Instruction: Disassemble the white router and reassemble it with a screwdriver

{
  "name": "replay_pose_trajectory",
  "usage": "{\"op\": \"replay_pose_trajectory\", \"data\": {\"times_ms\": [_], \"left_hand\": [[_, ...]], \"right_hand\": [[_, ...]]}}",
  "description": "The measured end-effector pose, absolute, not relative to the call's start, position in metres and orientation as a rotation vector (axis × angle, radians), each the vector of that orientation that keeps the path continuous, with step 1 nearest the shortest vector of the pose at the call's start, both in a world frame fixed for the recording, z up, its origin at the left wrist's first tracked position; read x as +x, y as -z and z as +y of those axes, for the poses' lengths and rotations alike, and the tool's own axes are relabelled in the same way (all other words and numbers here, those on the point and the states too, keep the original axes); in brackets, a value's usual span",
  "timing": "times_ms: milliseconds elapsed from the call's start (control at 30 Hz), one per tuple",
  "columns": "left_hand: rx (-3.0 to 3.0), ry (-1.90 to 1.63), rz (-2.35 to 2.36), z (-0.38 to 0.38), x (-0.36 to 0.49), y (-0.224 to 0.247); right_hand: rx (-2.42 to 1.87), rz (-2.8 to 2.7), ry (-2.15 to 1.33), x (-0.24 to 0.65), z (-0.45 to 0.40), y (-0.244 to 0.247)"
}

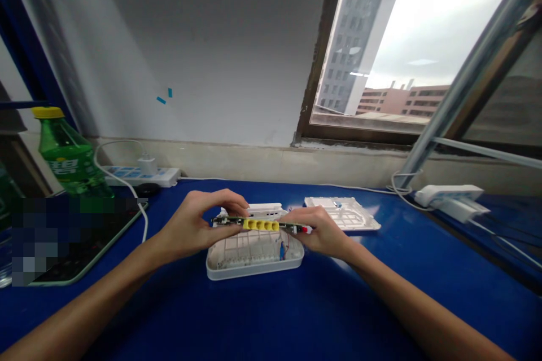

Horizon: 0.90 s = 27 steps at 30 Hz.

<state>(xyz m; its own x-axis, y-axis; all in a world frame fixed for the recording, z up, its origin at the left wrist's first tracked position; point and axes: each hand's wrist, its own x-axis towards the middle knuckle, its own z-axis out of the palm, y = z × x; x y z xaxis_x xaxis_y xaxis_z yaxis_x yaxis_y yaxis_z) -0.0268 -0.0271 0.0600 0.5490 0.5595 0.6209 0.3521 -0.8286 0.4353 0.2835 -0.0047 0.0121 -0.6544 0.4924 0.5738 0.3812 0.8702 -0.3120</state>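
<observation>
Left hand (199,225) and right hand (319,231) pinch opposite ends of a circuit board (260,225), apparently for level support, above an open white casing (254,271) at six o'clock on the blue counter (372,293).

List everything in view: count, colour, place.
Circuit board: one, dark with yellow sockets, centre
Case: one, white, below board
Cover: one, white, right of case
Bottle: one, green, far left
Power strips: two, white, back left and right
Charger: one, white, left strip
Cables: several, white, back and sides
Rounded object: one, black, by left strip
Panel: one, dark, left, blurred
Tape pieces: two, blue, on wall
Window: one, brown-framed, back right
Buildings: several, grey and pink, outside
Pole: one, grey, right
Table: one, blue, underneath
Left hand: one, bare, holding board
Right hand: one, bare, holding board
</observation>
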Motion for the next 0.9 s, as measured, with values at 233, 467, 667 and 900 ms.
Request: {"op": "replay_pose_trajectory", "data": {"times_ms": [233,467,667,900], "left_hand": [[3.188,-0.890,0.636,-0.011,-0.041,-0.054],[3.441,-0.725,0.595,-0.005,-0.041,-0.049],[3.499,-0.903,0.594,-0.005,-0.043,-0.050],[3.402,-1.001,0.630,-0.008,-0.043,-0.053]], "right_hand": [[-0.424,-2.401,0.373,0.293,-0.002,-0.007],[-0.489,-2.446,0.657,0.294,-0.003,-0.007],[-0.550,-2.405,0.680,0.293,-0.004,-0.007],[-0.556,-2.342,0.604,0.292,-0.004,-0.006]]}}
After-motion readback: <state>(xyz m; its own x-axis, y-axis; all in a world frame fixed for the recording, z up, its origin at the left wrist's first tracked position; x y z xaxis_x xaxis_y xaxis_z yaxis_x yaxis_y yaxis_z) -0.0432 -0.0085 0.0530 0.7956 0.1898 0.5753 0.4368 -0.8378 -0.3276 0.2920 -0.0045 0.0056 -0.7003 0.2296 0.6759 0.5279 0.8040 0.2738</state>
